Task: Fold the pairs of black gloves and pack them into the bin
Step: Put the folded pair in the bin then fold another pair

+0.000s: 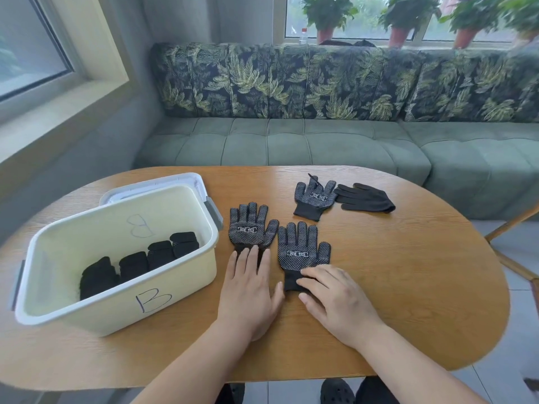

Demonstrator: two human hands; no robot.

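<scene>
Left hand (250,287) presses flat on near glove (250,228), right hand (335,295) flat on second glove (300,249); bin (102,312) just left, spare pair (315,198) beyond.

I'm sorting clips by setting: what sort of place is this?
Probably a home sitting or dining nook: a green tufted sofa with leaf-print back cushions sits behind an oval wooden table, and potted plants line the window above.
</scene>
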